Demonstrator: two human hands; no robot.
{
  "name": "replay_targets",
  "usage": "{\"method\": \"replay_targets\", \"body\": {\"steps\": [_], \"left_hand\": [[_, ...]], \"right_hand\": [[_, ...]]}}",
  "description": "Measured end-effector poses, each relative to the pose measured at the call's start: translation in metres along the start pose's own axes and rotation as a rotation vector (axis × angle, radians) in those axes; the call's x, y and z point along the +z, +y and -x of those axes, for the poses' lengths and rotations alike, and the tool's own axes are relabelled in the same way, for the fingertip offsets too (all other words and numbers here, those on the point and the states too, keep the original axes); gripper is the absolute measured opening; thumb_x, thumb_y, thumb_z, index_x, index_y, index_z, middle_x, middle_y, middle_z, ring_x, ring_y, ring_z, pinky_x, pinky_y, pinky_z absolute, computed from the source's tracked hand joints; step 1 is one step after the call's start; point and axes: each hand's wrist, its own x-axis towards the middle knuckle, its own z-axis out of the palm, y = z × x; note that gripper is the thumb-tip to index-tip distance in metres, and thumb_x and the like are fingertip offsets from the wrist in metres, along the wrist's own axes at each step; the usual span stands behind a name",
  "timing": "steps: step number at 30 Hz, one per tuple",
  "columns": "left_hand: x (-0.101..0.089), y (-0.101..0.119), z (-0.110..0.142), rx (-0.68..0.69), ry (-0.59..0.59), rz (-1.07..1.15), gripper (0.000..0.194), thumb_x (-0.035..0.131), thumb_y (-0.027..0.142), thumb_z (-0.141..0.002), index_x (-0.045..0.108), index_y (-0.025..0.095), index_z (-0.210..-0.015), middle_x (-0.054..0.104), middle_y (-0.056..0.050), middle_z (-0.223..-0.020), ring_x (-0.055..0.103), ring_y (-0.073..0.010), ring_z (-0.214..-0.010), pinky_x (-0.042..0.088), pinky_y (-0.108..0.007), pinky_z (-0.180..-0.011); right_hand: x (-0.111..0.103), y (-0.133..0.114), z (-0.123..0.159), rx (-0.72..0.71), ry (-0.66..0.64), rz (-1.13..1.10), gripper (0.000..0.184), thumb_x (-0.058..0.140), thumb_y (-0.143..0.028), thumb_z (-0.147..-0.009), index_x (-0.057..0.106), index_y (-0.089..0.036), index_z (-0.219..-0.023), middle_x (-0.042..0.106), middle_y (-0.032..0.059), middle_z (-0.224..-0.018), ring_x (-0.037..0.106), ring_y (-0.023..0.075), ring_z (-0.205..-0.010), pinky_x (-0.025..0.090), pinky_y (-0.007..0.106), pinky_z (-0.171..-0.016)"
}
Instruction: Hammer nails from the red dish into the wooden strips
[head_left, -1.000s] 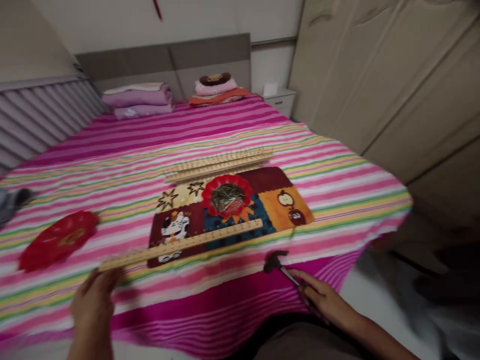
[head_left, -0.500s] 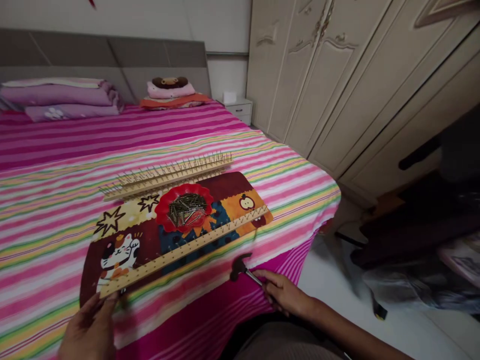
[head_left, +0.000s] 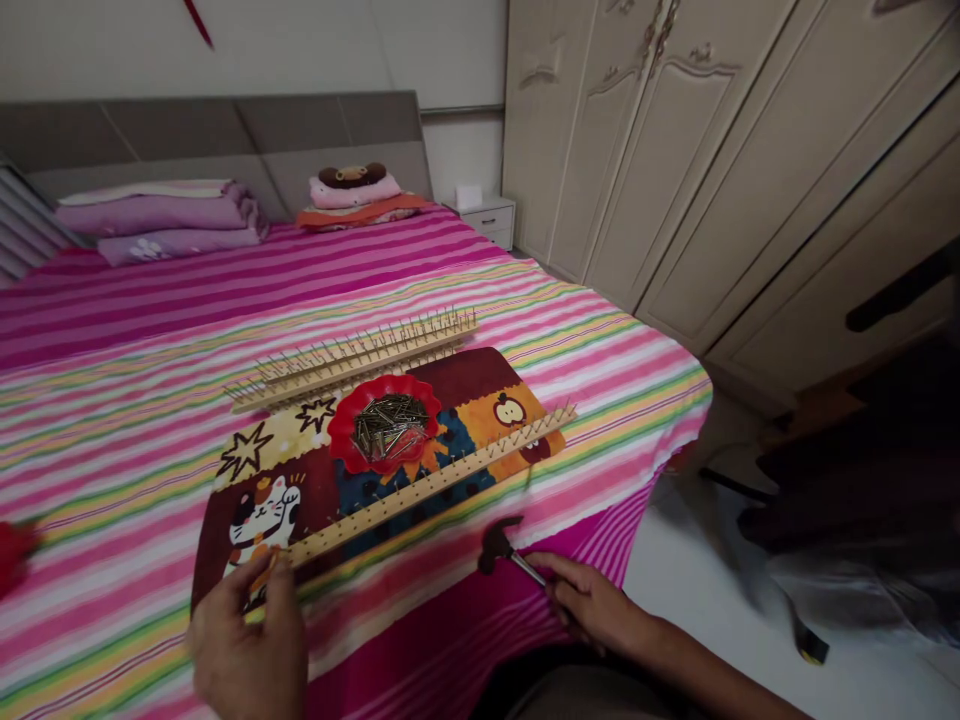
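Note:
My left hand (head_left: 251, 630) pinches the near left end of a wooden strip (head_left: 431, 487) studded with two rows of nails. The strip slants up to the right over a patterned mat (head_left: 491, 365) with a cartoon cat. In my right hand (head_left: 589, 598) is a claw hammer (head_left: 501, 545), gripped by its handle, its dark head pointing left over the bed's near edge. A red scalloped bowl (head_left: 341, 430) full of loose nails rests on the mat behind the strip. Farther back lie more nail-studded wooden strips (head_left: 360, 360), nails pointing up.
The striped bed (head_left: 600, 340) spans the middle. Folded purple bedding (head_left: 180, 210) and a pink folded pile (head_left: 356, 190) lie by the headboard (head_left: 172, 130). A wardrobe (head_left: 600, 150) and nightstand (head_left: 487, 222) stand at right, with dark items (head_left: 847, 480) nearer. Something red (head_left: 15, 555) shows at left.
My left hand has moved right and a little up with the wooden strip, whose far end now reaches past the mat's right edge. The hammer stays in my right hand; the view has shifted slightly.

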Motion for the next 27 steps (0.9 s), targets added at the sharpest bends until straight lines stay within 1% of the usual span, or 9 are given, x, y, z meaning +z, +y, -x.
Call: {"method": "replay_targets", "body": {"steps": [1,3,6,10,13,18,22,25,27], "left_hand": [[0.005,0.013,-0.004,0.091,-0.014,-0.032,0.030,0.055,0.049,-0.071,0.066,0.025,-0.087,0.058,-0.006,-0.086,0.052,-0.0283,-0.088,0.038,-0.046,-0.087],[0.024,0.041,-0.015,0.294,-0.136,-0.005,0.027,0.053,0.045,-0.073,0.067,0.025,-0.084,0.062,-0.005,-0.085,0.055,-0.0249,-0.084,0.041,-0.039,-0.082],[0.063,0.078,-0.033,0.522,-0.348,-0.088,0.023,0.051,0.036,-0.078,0.069,0.024,-0.086,0.067,-0.005,-0.089,0.056,-0.0225,-0.088,0.042,-0.034,-0.083],[0.113,0.108,-0.049,0.633,-0.606,-0.401,0.024,0.051,0.023,-0.079,0.072,0.024,-0.090,0.070,-0.005,-0.096,0.057,-0.0218,-0.092,0.041,-0.033,-0.086],[0.135,0.115,-0.055,0.623,-0.690,-0.575,0.024,0.053,0.021,-0.078,0.073,0.025,-0.090,0.069,-0.006,-0.098,0.057,-0.0224,-0.094,0.040,-0.033,-0.084],[0.144,0.110,-0.062,0.612,-0.726,-0.668,0.019,0.055,0.025,-0.078,0.072,0.024,-0.086,0.067,-0.006,-0.098,0.055,-0.0240,-0.096,0.039,-0.033,-0.081],[0.143,0.109,-0.065,0.684,-0.747,-0.656,0.019,0.051,0.026,-0.081,0.070,0.022,-0.082,0.066,-0.007,-0.095,0.055,-0.0242,-0.093,0.039,-0.034,-0.080],[0.139,0.108,-0.068,0.724,-0.728,-0.575,0.017,0.050,0.023,-0.080,0.067,0.020,-0.078,0.065,-0.008,-0.092,0.055,-0.0226,-0.090,0.039,-0.034,-0.080],[0.133,0.106,-0.070,0.691,-0.711,-0.465,0.014,0.051,0.021,-0.079,0.065,0.020,-0.075,0.064,-0.007,-0.090,0.056,-0.0208,-0.087,0.040,-0.033,-0.081]], "right_hand": [[0.000,0.001,-0.001,0.002,-0.002,-0.006,0.051,0.042,-0.032,-0.080,0.053,-0.018,-0.129,0.039,-0.0105,-0.047,0.034,0.0067,-0.032,0.024,0.013,-0.029],[0.000,0.002,-0.002,0.000,-0.006,-0.022,0.051,0.043,-0.034,-0.081,0.054,-0.018,-0.128,0.039,-0.0103,-0.047,0.033,0.0067,-0.032,0.024,0.014,-0.029],[0.001,0.003,-0.002,-0.018,-0.008,-0.047,0.050,0.045,-0.037,-0.080,0.056,-0.016,-0.125,0.039,-0.0099,-0.048,0.033,0.0068,-0.034,0.025,0.016,-0.033],[0.000,0.004,-0.002,-0.037,-0.006,-0.074,0.048,0.046,-0.038,-0.080,0.059,-0.016,-0.121,0.041,-0.0086,-0.049,0.034,0.0076,-0.038,0.024,0.017,-0.036],[-0.001,0.005,-0.004,-0.054,-0.030,-0.103,0.042,0.049,-0.037,-0.079,0.063,-0.019,-0.114,0.040,-0.0078,-0.051,0.034,0.0081,-0.040,0.025,0.018,-0.039],[-0.001,0.006,-0.006,-0.050,-0.037,-0.146,0.037,0.049,-0.038,-0.079,0.067,-0.022,-0.107,0.049,-0.0040,-0.059,0.037,0.0092,-0.045,0.027,0.019,-0.044],[-0.001,0.004,-0.005,-0.050,-0.053,-0.161,0.036,0.051,-0.040,-0.079,0.068,-0.023,-0.106,0.054,-0.0025,-0.064,0.039,0.0094,-0.046,0.028,0.020,-0.045],[-0.001,0.004,-0.005,-0.040,-0.049,-0.149,0.039,0.051,-0.041,-0.079,0.067,-0.021,-0.109,0.050,-0.0041,-0.060,0.036,0.0086,-0.044,0.026,0.019,-0.043],[-0.001,0.005,-0.005,-0.023,-0.041,-0.148,0.041,0.050,-0.040,-0.079,0.066,-0.019,-0.111,0.045,-0.0061,-0.054,0.034,0.0081,-0.042,0.024,0.019,-0.041]]}}
